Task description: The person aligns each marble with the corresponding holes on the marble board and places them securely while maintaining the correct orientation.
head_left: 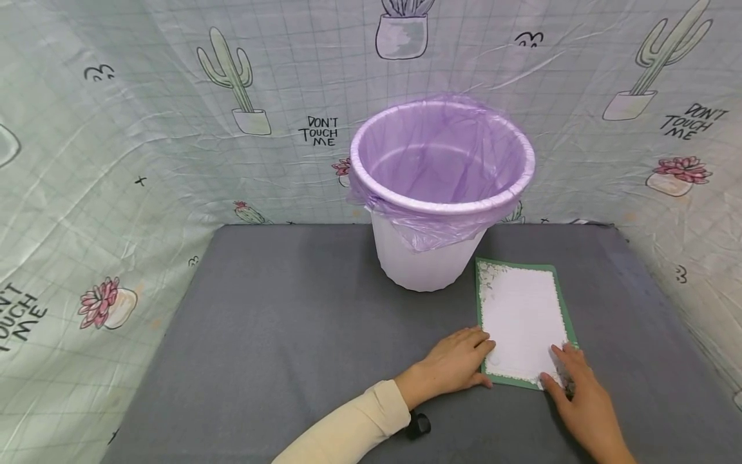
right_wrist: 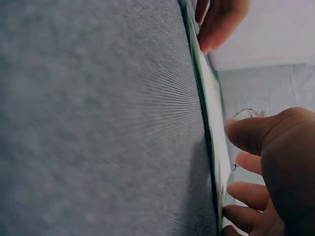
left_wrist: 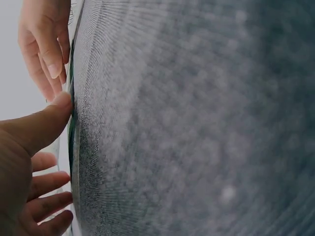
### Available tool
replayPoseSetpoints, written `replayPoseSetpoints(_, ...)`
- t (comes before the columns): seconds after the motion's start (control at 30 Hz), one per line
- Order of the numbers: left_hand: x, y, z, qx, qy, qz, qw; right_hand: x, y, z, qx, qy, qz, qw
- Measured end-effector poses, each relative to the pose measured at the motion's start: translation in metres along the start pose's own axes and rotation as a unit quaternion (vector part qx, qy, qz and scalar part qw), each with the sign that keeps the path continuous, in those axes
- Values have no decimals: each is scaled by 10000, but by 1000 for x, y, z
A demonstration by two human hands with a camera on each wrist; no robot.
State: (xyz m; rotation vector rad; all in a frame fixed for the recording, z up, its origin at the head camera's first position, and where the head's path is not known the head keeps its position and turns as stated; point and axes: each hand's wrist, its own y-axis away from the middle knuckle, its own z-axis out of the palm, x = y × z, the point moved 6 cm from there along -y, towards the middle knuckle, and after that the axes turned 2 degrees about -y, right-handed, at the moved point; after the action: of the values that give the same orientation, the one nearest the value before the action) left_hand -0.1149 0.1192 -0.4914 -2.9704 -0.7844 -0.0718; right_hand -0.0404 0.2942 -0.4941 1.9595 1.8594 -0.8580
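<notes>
Straight off, at eleven o'clock from the green-bordered paper [head_left: 522,309], showing a pale bin [head_left: 420,270] lined with a purple bag [head_left: 431,238] folded over its rim. At eight, touching the paper's edge with the left hand [head_left: 455,361], loosely straight-fingered, gripping nothing. Between four and five, touching its near right corner with the right hand [head_left: 585,398], equally relaxed, unclasped. Showing dark grey tabletop [head_left: 278,335] beneath, cactus-printed cloth [head_left: 295,71] from nine through twelve to three.

Both hands [head_left: 455,362] [head_left: 588,403] apart, fingers [head_left: 574,364] loosely straight
</notes>
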Motion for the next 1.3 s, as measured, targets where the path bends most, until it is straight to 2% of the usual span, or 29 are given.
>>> replayPoseSetpoints(0.13, 2, -1, 0, -73, -206, 97, 9997, -2, 1, 2, 4, 64, -35, 10000)
replayPoseSetpoints(0.37, 9, -3, -5, -325, -610, 585, 9959, 0, 1, -1, 116, 208, 153, 9996)
replayPoseSetpoints(0.53, 11, -3, -6, -418, -738, 789, 9933, 4, -1, -5, 73, 195, 252, 9995)
replayPoseSetpoints(0.7, 13, -6, -5, -133, -1149, 894, 9893, 5, -2, -8, 55, 211, 285, 9994)
replayPoseSetpoints(0.83, 13, -8, -6, 82, -1472, 813, 9857, 4, -2, -9, 46, 180, 279, 9994)
replayPoseSetpoints(0.97, 12, -6, -8, 181, -1523, 734, 9854, 3, -3, -12, 100, 70, 252, 9996)
replayPoseSetpoints(1.1, 10, -1, -12, 298, -1527, 698, 9854, 4, -3, -14, -42, 2, 362, 9993)
replayPoseSetpoints(1.2, 9, 5, -15, 363, -1520, 735, 9850, 5, -3, -14, -194, 12, 479, 9987)
replayPoseSetpoints(1.3, 6, 14, -20, 467, -1369, 792, 9863, 5, -3, -14, -146, 61, 413, 9990)
